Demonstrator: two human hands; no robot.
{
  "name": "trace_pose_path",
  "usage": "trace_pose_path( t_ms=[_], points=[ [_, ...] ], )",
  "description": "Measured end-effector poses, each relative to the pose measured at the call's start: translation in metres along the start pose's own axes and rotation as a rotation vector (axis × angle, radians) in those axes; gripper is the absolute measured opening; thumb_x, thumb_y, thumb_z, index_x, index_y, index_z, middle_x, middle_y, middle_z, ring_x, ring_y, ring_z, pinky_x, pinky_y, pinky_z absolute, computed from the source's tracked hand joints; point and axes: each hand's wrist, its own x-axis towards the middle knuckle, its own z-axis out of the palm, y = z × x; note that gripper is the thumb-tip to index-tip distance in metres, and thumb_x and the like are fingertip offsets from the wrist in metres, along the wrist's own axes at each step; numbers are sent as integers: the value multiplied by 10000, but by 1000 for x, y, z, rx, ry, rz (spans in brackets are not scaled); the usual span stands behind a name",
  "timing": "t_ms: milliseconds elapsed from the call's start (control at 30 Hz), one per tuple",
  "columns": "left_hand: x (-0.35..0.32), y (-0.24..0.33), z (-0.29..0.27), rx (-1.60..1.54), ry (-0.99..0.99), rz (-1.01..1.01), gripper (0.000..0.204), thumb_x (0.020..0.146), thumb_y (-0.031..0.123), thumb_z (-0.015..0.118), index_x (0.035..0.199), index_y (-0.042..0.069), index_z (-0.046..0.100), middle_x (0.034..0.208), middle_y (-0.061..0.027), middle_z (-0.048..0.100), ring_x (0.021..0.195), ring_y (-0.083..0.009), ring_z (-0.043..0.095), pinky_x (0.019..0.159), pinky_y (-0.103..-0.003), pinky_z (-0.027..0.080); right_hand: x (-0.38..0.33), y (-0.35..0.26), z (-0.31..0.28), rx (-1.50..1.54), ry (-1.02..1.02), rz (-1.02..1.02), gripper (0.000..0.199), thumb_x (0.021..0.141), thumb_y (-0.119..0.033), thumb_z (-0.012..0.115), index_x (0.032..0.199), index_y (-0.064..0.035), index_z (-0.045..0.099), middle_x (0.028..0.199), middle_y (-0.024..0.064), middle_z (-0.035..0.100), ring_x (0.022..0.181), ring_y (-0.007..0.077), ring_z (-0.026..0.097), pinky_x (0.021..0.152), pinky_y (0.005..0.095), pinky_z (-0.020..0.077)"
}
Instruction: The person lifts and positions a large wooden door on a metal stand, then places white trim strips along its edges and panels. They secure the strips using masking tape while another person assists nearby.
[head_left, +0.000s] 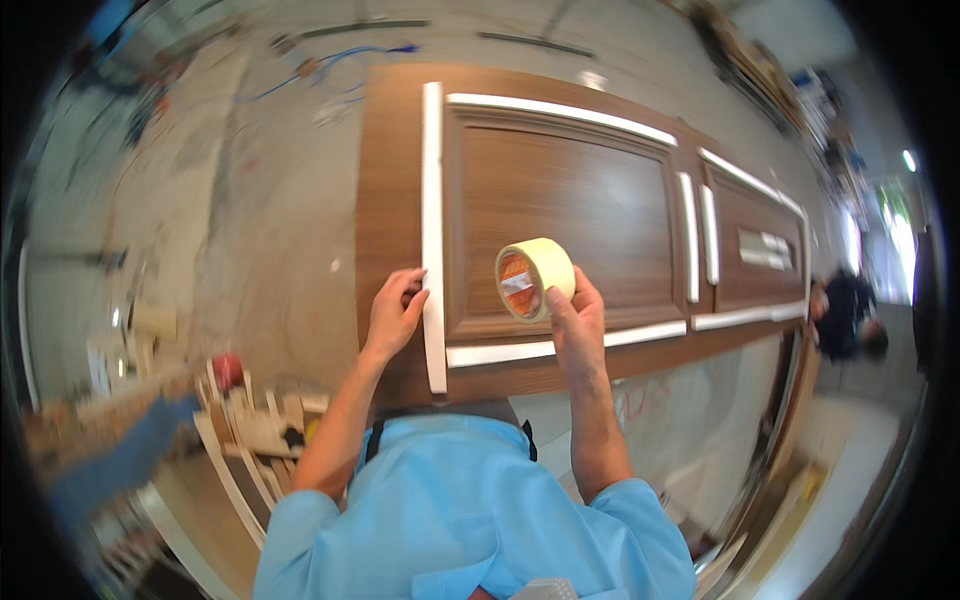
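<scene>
A brown panelled door (570,220) lies flat in front of me, edged with white strips around its raised mouldings. My right hand (578,318) holds a roll of pale yellow masking tape (555,268) above the large panel, thumb on its near side. The roll is tilted, so its labelled core faces left. At the door's left end, my left hand (394,315) has curled fingers and thumb at the edge of the long white strip (433,235). Its fingertips are partly hidden.
Wood offcuts (255,430) are piled to my lower left. On the floor beyond the door lie a blue hose (340,65) and dark bars (535,44). Small pale pieces (765,249) rest on the door's smaller panel. Another person (850,315) is at the far right.
</scene>
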Motion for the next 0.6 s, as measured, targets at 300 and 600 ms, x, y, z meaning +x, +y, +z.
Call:
trace_pose_path(
  t_ms=[300,600],
  points=[
    [63,112,-51,47,-307,421,309,849,78,734,1145,35,656,1144,-112,623,1004,-266,630,861,-330,502,-19,-5,81,-166,286,-21,459,831,-107,786,1209,3,549,1080,58,658,980,101,627,848,264,515],
    [81,175,-6,-194,-766,342,224,866,83,746,1064,16,667,1027,-54,651,889,-131,636,776,-272,522,-55,9,92,-605,514,-182,533,794,-165,829,1228,-24,554,1035,126,694,940,247,675,797,358,530]
  ],
)
